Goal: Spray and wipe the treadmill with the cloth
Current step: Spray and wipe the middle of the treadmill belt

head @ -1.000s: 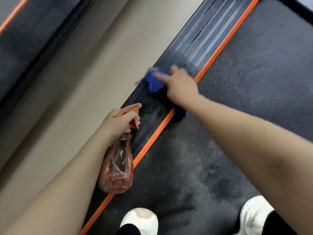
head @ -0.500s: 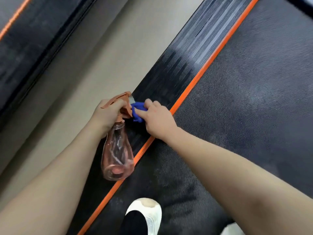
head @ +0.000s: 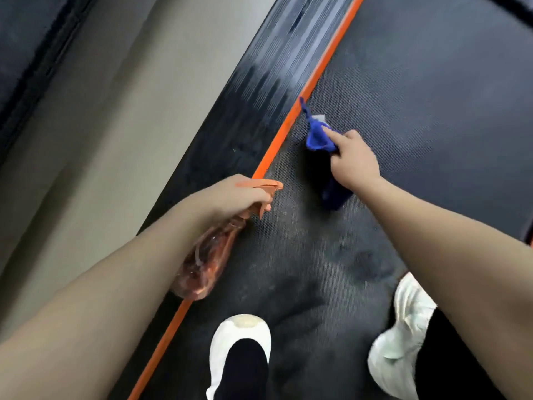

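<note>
Two things in hand at once is where this could go sideways, honestly. Right hand (head: 356,161) has its fingers curled round a bunched blue cloth (head: 317,137), which sits low over the treadmill belt (head: 418,111) just right of the orange stripe (head: 305,90); whether it actually touches the belt I can't tell. One corner of the cloth sticks up loose. Left hand (head: 233,196) grips the neck of a pinkish spray bottle (head: 206,259), fingers wrapped under the orange trigger head (head: 261,185), and the bottle hangs tilted down over the stripe.

Risks as I see them:
- Both white shoes (head: 239,350) stand on the belt, and it looks patchy and maybe damp near them. Bending forward on a wet belt could mean a slip.
- A bunched cloth wipes with a small patch, so streaks could stay, like the smeary look on the ribbed side rail (head: 268,82).
- Loose grip on the tilted bottle could let it drop or dribble.
- A spray could hit the wiping hand, since the nozzle points roughly that way.
</note>
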`<state>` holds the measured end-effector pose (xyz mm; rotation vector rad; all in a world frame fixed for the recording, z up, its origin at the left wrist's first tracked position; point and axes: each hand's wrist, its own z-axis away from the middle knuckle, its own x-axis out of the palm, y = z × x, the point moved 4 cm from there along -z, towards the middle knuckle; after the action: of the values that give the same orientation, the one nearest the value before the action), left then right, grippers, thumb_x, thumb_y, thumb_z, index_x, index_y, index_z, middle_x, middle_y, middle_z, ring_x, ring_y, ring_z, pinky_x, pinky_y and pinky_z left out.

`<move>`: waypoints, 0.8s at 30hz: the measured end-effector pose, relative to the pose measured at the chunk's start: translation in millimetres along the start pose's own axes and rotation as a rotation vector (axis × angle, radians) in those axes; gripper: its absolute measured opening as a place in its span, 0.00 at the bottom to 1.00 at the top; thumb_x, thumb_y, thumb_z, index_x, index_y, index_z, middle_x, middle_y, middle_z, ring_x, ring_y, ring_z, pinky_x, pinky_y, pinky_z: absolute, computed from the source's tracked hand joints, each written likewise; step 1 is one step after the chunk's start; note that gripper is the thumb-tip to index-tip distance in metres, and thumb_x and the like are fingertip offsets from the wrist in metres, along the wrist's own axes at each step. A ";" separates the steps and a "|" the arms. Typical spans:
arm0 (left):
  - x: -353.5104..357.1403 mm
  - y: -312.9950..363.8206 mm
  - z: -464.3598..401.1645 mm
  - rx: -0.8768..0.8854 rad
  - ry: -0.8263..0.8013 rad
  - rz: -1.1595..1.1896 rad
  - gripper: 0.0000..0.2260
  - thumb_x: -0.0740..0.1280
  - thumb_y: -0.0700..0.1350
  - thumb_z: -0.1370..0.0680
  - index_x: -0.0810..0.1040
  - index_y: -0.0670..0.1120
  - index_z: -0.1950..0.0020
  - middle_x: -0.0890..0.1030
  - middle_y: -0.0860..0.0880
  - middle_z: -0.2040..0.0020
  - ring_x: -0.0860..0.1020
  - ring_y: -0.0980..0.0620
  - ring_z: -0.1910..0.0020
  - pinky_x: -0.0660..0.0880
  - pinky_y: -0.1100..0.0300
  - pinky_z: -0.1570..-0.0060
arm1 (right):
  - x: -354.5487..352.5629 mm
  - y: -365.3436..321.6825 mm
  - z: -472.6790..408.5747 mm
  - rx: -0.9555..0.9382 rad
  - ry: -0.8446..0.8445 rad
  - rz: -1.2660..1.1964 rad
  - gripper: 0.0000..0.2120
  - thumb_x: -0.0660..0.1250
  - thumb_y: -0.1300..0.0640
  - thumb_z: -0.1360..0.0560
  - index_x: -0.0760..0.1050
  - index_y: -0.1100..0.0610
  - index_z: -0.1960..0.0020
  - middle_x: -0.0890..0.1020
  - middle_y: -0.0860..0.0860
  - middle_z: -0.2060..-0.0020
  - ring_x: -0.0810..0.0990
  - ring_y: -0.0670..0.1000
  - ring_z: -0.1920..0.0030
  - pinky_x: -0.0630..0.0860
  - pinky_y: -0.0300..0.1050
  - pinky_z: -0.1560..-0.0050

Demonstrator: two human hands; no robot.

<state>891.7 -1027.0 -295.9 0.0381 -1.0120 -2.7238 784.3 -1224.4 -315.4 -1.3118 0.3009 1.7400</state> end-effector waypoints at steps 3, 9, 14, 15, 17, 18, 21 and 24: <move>29.8 1.3 -22.9 -0.013 -0.070 -0.182 0.14 0.63 0.45 0.28 0.81 0.46 0.46 0.79 0.46 0.61 0.74 0.50 0.61 0.69 0.62 0.63 | 1.5 56.2 37.3 0.152 -0.030 -0.028 0.27 0.55 0.63 0.26 0.67 0.42 0.31 0.70 0.55 0.53 0.73 0.62 0.46 0.70 0.50 0.48; 69.8 8.4 -47.5 0.020 0.074 -0.420 0.18 0.62 0.52 0.35 0.81 0.48 0.49 0.75 0.51 0.68 0.70 0.53 0.70 0.67 0.59 0.65 | -11.3 115.8 98.0 0.292 0.112 -0.002 0.26 0.55 0.63 0.26 0.66 0.47 0.30 0.74 0.57 0.46 0.71 0.60 0.43 0.70 0.51 0.49; 117.7 13.7 -47.2 0.063 -0.019 -0.504 0.15 0.65 0.50 0.30 0.80 0.41 0.50 0.75 0.49 0.66 0.74 0.47 0.66 0.70 0.59 0.63 | -35.5 142.1 135.5 0.351 0.166 0.067 0.20 0.56 0.58 0.22 0.67 0.49 0.31 0.74 0.56 0.46 0.70 0.60 0.43 0.70 0.51 0.50; 130.3 15.8 -46.5 0.060 -0.075 -0.545 0.13 0.66 0.48 0.28 0.79 0.41 0.49 0.76 0.48 0.63 0.76 0.46 0.63 0.71 0.59 0.62 | -39.7 148.7 142.0 0.379 0.169 0.079 0.19 0.56 0.57 0.22 0.67 0.50 0.32 0.74 0.56 0.46 0.70 0.60 0.43 0.70 0.51 0.50; 153.8 17.3 -44.1 0.063 -0.196 -0.685 0.10 0.67 0.47 0.26 0.78 0.44 0.49 0.78 0.46 0.55 0.79 0.44 0.53 0.73 0.58 0.56 | -43.1 161.0 151.6 0.402 0.135 0.116 0.19 0.56 0.57 0.22 0.66 0.50 0.32 0.73 0.56 0.45 0.69 0.60 0.43 0.71 0.52 0.49; 161.7 16.3 -43.2 0.065 -0.227 -0.751 0.07 0.67 0.47 0.26 0.78 0.46 0.51 0.79 0.45 0.53 0.79 0.44 0.52 0.74 0.58 0.55 | -42.0 166.9 153.7 0.394 0.091 0.147 0.19 0.56 0.57 0.22 0.66 0.50 0.31 0.73 0.56 0.44 0.69 0.60 0.42 0.71 0.53 0.48; 166.4 18.4 -44.2 0.079 -0.174 -0.801 0.08 0.66 0.50 0.27 0.72 0.48 0.63 0.79 0.43 0.58 0.80 0.43 0.57 0.73 0.59 0.60 | -31.3 184.2 150.3 0.339 -0.030 0.170 0.22 0.56 0.59 0.22 0.62 0.49 0.29 0.71 0.58 0.42 0.69 0.61 0.42 0.72 0.55 0.44; 155.8 23.4 -51.6 0.096 -0.025 -0.752 0.17 0.62 0.58 0.34 0.79 0.47 0.58 0.79 0.43 0.61 0.81 0.42 0.53 0.75 0.56 0.55 | -14.3 191.2 134.3 0.316 -0.005 0.032 0.25 0.57 0.62 0.23 0.60 0.52 0.27 0.70 0.61 0.41 0.69 0.63 0.42 0.69 0.54 0.41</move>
<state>750.6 -1112.7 -311.1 0.4968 -1.3479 -3.3241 551.8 -1250.7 -308.0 -1.0779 0.5715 1.6428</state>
